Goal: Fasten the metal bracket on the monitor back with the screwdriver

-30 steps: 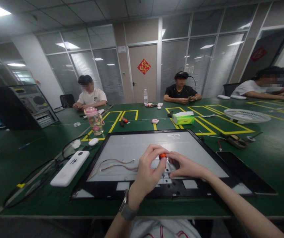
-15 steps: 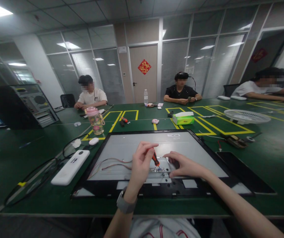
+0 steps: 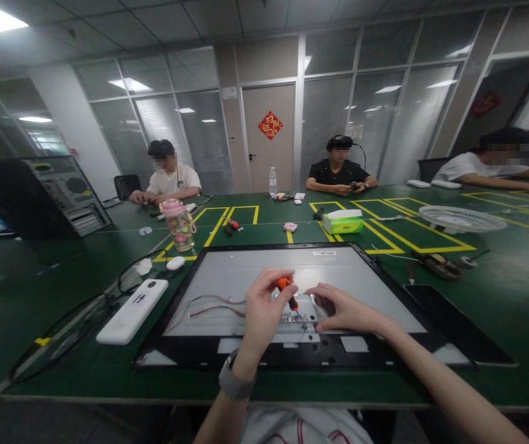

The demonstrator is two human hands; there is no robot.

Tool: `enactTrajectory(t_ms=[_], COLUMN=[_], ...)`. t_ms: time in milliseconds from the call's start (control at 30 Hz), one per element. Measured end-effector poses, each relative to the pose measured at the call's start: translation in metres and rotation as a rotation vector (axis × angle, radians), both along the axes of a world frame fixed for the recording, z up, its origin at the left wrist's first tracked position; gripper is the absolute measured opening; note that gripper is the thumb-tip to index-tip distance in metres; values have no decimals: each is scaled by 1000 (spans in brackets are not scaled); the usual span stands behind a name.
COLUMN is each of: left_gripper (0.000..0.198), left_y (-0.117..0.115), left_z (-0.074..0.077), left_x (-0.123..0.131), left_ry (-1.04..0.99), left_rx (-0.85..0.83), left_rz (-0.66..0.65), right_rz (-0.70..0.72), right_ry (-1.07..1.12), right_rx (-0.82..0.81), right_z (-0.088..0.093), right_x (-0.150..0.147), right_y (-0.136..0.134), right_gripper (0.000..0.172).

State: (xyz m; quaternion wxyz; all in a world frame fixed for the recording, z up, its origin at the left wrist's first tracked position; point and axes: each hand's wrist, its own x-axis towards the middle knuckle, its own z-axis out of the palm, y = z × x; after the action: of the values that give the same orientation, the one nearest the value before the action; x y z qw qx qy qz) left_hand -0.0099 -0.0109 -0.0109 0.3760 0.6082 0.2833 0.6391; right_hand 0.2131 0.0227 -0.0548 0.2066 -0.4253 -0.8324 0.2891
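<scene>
Left hand (image 3: 263, 306) shifted thumb rightward, gripping screwdriver (image 3: 294, 304) at frame centre; we judge turning underway; right hand's (image 3: 350, 309) grip unclear.

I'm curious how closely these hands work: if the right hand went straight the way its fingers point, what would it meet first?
Probably the orange-and-black screwdriver, held in the left hand beside the right hand. Depth is unclear; the left thumb might come first.

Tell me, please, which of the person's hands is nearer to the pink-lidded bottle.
Left. The left hand, holding an orange-and-black screwdriver, is right of the pink-lidded bottle and nearer the camera; the right hand is farther right, beyond the screwdriver.
</scene>
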Motion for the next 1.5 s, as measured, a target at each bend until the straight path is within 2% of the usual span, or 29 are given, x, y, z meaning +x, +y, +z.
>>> enactTrajectory(t_ms=[67,100,200,300,367,467,533,600,667,733,767,833,900,967,1033,1100,1200,1333,1400,1500], left_gripper=[16,19,33,34,28,16,17,27,35,36,35,28,19,18,27,34,33,15,16,31], left_y=[0,-1,-3,-3,-2,0,-1,-2,-4,-5,-5,-4,-2,-1,0,0,-1,1,2,2], left_z=[0,0,0,0,-1,-3,-2,0,1,3,3,2,1,0,0,0,1,1,-1,-3], left_x=[0,-1,0,1,1,1,0,-1,-1,0,1,2,2,3,3,4,3,2,1,1], left_ry=[73,95,98,113,142,171,181,152,66,-12,-27,-9,28,54,38,-22,-84,-38,-22,-81], left_rx=[66,77,38,14,46,91,89,60,-11,-82,-96,-58,9,22,-32,-95,-124,-19,-18,-94], left_rz=[122,126,-6,-79,-19,164,224,157,-4,-135,-156,-100,21,104,85,-18,-111,44,88,-21], right_rz=[1,0,-2,5,4,-4,-3,-1,-2,-1,-1,-4,-6,-7,-11,-14,-6,6,3,1], right_ry=[2,2,1,-2,-4,-9,-8,-3,1,0,-2,-4,-2,1,4,4,-2,-7,-12,-12], right_rx=[-1,0,8,14,12,-1,-4,-2,2,6,7,9,6,4,2,-1,-4,-3,-6,-8], right_z=[0,0,0,0,0,0,1,2,3,3,2,2,1,2,2,3,4,3,3,4], right_x=[0,0,0,0,0,0,-1,-1,-2,-2,-1,-1,-1,-1,-1,-1,-1,-1,-1,-1], right_y=[0,0,1,1,1,0,0,0,-1,-1,0,0,0,0,-1,-2,-2,-1,-1,-2], right_gripper=[70,70,70,70,70,71,71,71,70,69,68,68,69,69,69,68,68,68,68,68])
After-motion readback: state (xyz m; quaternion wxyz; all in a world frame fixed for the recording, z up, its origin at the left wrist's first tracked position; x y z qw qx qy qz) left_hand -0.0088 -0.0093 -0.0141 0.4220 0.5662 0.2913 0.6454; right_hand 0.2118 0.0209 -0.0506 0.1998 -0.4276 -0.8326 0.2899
